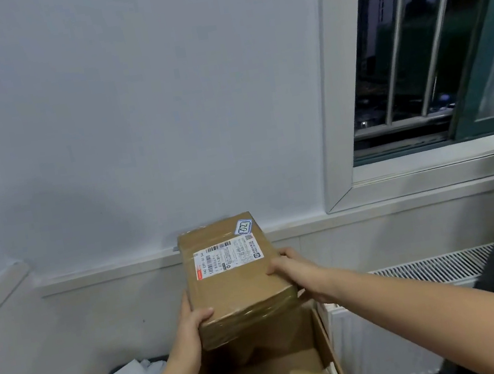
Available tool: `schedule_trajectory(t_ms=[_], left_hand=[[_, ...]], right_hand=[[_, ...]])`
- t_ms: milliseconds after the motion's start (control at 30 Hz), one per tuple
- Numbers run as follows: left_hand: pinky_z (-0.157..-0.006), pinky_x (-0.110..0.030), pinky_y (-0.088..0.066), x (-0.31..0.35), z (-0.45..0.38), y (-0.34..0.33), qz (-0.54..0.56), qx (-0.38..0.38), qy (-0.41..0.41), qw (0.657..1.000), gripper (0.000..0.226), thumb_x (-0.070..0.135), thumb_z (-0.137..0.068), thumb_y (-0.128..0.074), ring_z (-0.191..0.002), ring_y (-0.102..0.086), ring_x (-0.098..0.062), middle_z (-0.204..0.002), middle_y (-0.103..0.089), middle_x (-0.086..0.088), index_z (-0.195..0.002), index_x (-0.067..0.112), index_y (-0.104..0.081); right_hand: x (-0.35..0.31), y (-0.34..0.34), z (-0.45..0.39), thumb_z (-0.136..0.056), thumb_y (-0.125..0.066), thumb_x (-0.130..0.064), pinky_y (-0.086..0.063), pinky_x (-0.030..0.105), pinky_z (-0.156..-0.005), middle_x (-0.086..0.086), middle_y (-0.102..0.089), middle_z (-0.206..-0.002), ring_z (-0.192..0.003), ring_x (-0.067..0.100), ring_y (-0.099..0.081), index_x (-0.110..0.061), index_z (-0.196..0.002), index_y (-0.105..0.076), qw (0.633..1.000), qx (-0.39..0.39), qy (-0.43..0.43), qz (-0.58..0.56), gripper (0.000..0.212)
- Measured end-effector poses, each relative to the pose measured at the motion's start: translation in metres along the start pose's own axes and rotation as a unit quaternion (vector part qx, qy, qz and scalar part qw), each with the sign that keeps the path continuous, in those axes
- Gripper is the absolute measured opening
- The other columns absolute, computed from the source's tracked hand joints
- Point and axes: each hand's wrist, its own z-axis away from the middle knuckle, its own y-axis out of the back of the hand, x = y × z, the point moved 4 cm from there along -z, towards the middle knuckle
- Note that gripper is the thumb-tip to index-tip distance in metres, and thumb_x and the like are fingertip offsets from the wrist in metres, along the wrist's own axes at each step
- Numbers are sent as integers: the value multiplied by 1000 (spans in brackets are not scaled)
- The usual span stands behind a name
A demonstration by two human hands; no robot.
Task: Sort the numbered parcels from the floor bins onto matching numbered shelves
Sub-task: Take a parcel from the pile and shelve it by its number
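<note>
Hands (193, 324) (291, 272) grip parcel (232, 289) sides.

Dim bluish indoor light; soft blur; wide-angle edge bending.

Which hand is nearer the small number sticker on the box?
Right. The right hand grips the box edge just below the sticker; the left hand holds the near corner, farther away.
</note>
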Motion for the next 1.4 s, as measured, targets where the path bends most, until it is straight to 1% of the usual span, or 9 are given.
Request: schedule_trajectory(t_ms=[167,400,633,833,933,1067,1167,1267,1400], left_hand=[[-72,-30,-47,11,22,-26,-11,44,-26,999,55,4,-95,-43,-105,-54,-28,-131,-49,-14,-146,19,-29],[-71,-25,-46,37,71,-44,-28,109,-45,993,59,-3,-92,-40,-103,-50,-26,-129,-47,-15,-146,14,-25],[-60,-26,-43,47,122,-20,-48,192,-60,978,60,-10,-86,-43,-82,-53,-18,-99,-48,-2,-139,13,-26],[-70,-32,-49,49,177,14,-35,263,-63,962,65,17,-88,-58,-96,-58,-24,-124,-51,-15,-143,13,-25],[-102,-43,-43,49,213,21,-84,298,-60,949,101,55,-61,-65,-123,-48,-26,-141,-40,-8,-148,23,-26],[-112,-39,-32,40,263,29,-127,336,-69,931,75,43,-90,-61,-134,-36,-23,-144,-32,-6,-150,22,-22],[-112,-43,-35,27,301,41,-127,337,-77,930,80,48,-87,-64,-133,-40,-20,-146,-36,-2,-150,23,-23],[-107,-45,-43,11,339,53,-69,338,-66,936,96,67,-65,-74,-122,-54,-16,-138,-52,0,-140,24,-34],[-106,-43,-43,6,396,78,-26,396,-74,915,76,49,-77,-74,-119,-56,-18,-134,-55,2,-135,21,-35]], right_hand=[[-7,22,9,-84,-65,-52,-58,38,-74,2,-64,-108,-93,23,-67,-33,-129,-36,1000,-2,29,-9,57],[-20,24,24,-82,-68,-53,-55,33,-60,5,-65,-106,-81,23,-68,-30,-124,-37,996,-31,77,-26,57],[-26,-9,53,-82,-65,-58,-52,33,-77,1,-62,-112,-95,18,-64,-25,-129,-35,987,-56,147,20,65],[-26,-44,85,-68,-67,-71,-51,39,-94,-6,-67,-111,-98,16,-66,-29,-125,-50,971,-97,215,44,73],[-30,-64,112,-78,-68,-62,-53,33,-87,-6,-68,-108,-95,15,-68,-28,-124,-51,961,-133,238,37,60],[-25,-91,145,-59,-73,-69,-56,33,-84,-1,-70,-109,-92,17,-71,-28,-124,-53,951,-185,246,28,79],[-20,-110,165,-45,-78,-71,-57,36,-86,3,-69,-115,-92,19,-72,-26,-131,-50,943,-225,244,31,101],[-22,-124,190,-50,-83,-62,-57,36,-84,4,-70,-115,-92,20,-73,-22,-132,-51,926,-276,252,56,97],[-28,-139,220,-57,-85,-51,-57,35,-82,3,-74,-106,-92,21,-72,-17,-125,-57,896,-324,272,133,81]])
